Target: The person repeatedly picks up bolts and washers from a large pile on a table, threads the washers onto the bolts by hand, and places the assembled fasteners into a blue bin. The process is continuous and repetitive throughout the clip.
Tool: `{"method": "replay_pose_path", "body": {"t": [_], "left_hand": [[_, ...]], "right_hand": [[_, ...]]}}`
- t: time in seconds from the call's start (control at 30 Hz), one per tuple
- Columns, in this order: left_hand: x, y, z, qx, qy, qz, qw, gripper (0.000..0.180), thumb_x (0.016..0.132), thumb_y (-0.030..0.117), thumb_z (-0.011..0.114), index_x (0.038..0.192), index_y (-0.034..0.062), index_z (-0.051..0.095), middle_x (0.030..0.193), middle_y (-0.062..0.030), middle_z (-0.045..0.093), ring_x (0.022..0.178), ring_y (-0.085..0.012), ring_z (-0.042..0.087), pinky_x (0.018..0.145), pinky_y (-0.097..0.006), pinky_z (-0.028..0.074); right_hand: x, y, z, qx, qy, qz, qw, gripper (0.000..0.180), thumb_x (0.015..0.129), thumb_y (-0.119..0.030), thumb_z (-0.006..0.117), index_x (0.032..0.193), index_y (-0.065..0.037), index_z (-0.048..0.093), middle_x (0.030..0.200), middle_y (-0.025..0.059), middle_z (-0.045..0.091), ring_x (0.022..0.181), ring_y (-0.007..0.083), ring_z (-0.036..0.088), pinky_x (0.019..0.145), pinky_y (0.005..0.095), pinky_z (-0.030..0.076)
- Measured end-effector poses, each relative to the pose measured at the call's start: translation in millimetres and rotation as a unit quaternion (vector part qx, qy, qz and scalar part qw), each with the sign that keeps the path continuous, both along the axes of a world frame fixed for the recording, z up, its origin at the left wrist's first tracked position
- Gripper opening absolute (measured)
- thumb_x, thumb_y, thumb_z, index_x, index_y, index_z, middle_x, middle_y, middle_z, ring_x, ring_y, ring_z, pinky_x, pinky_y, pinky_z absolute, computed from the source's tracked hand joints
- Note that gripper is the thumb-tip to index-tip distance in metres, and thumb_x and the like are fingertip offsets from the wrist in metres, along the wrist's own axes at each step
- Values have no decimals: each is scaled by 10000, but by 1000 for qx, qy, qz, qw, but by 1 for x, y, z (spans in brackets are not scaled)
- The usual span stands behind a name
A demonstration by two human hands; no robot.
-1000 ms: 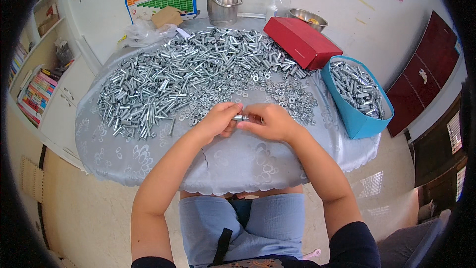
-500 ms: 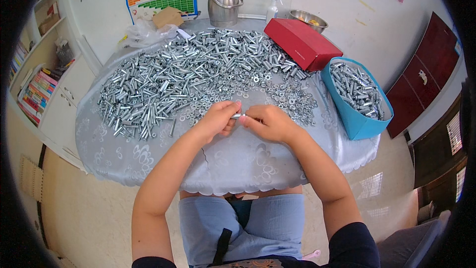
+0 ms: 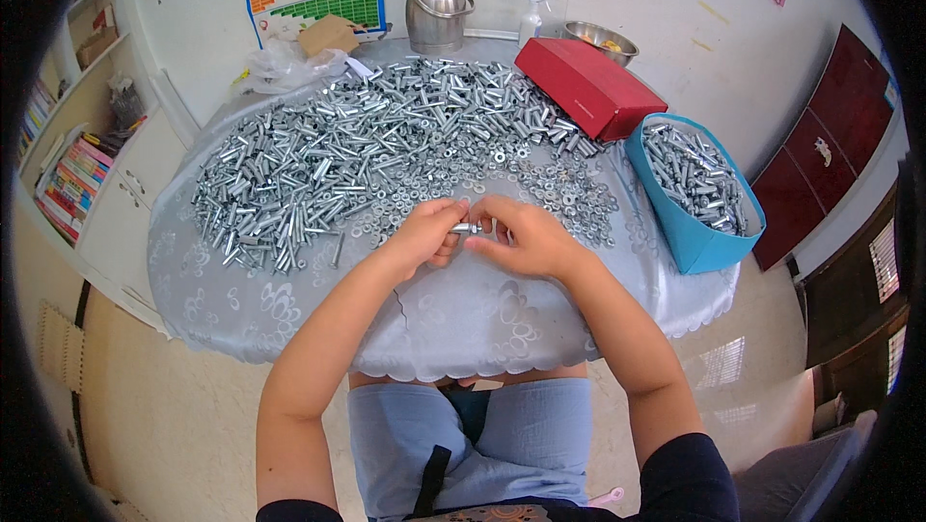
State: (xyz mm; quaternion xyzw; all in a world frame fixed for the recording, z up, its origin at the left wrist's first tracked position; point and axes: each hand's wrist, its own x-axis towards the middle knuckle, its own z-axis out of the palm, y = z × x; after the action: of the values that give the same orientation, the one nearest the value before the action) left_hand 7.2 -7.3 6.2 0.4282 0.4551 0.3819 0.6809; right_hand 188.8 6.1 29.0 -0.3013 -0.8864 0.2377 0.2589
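A great bolt heap (image 3: 376,126) banks up behind, ring-shaped washers (image 3: 569,196) strewn in front, a boxy red carton (image 3: 590,88) standing close by a brimming blue bin (image 3: 709,250). And there's the shiny cylindrical bolt (image 3: 466,229) over satiny, flower-patterned cloth (image 3: 463,343): left hand (image 3: 431,233) pinching it, right hand (image 3: 521,237) with thumb and fingers parted around its end, contact unclear.

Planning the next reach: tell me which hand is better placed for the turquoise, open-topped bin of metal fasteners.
Probably the right hand: it is nearer the bin, on that side, and its fingers look parted, while the left hand grips a slim silver metal fastener.
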Motion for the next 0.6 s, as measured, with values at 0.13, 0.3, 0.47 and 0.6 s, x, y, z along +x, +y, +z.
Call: {"method": "replay_pose_path", "body": {"t": [0.13,0.3,0.47,0.6], "left_hand": [[1,1,-2,-3,20,-13,1000,251,925,297,411,795,90,470,530,66,275,427,-46,214,378,-222,169],[3,-2,0,-7,25,-26,999,253,924,296,413,836,71,487,521,62,275,418,-48,222,376,-225,173],[3,-1,-1,-2,28,-7,1000,252,926,308,415,827,84,476,501,61,299,391,-43,216,362,-222,154],[8,-3,-4,25,48,19,998,261,924,320,419,823,86,470,504,53,308,385,-48,229,357,-225,161]], "right_hand": [[1,11,-19,62,24,15,998,257,805,-278,580,932,-55,600,702,100,565,620,262,552,566,351,437],[4,4,-4,25,-40,31,998,292,801,-287,584,989,-64,595,714,118,575,636,269,557,566,349,436],[1,3,-5,-5,-22,45,999,304,810,-306,578,949,-37,606,633,122,557,559,257,538,532,341,414],[1,4,-11,-68,-16,42,997,320,830,-322,559,937,-24,607,597,132,541,499,239,515,500,337,390]]}}
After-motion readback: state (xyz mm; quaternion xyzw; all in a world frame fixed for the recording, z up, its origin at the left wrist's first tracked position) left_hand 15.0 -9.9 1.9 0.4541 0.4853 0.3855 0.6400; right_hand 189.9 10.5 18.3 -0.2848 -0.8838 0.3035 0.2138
